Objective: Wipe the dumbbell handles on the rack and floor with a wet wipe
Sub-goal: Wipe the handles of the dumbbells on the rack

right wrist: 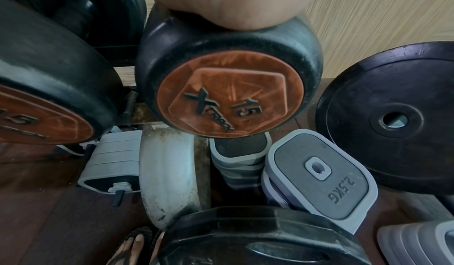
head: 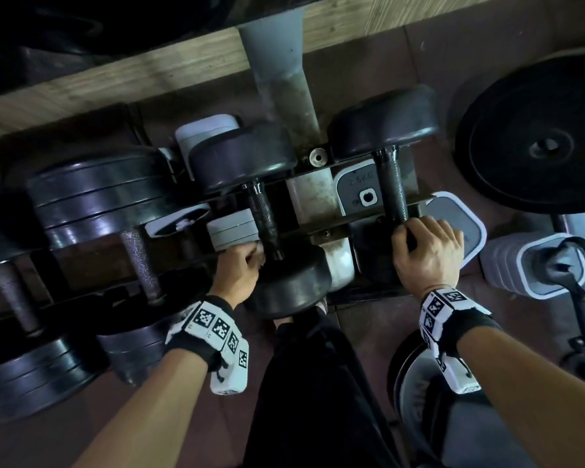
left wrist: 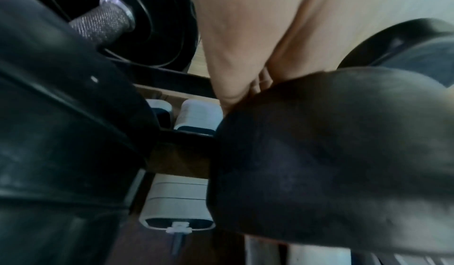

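Both hands are on the rack [head: 321, 231]: my right hand [head: 428, 253] is curled round the near end of the right dumbbell handle [head: 391, 184], and my left hand [head: 240, 273] is bunched at the near end of the left dumbbell handle [head: 264, 217], fingers folded in (possibly over the wet wipe, but no wipe is plainly visible, so I cannot tell what it holds). The two dumbbells lie side by side across the rack rails, one either side of the rack's grey post [head: 284, 86]. The right one's end cap [right wrist: 229, 96] is marked 15, so I judge it heavy and rigid, not something to lift casually; better left cradled on the rack and wiped in place. The handles are knurled, so grippy and likely to snag a wipe; the rubber heads look smooth and dusty. Left of the rack posts sit more plate dumbbells [head: 92, 194]. Right of the rack, a black weight plate [head: 537, 136] and grey plates [head: 453, 224] lie on the reddish-brown floor [head: 537, 28]. Beyond the rack runs a pale wood-grain strip [head: 115, 79].
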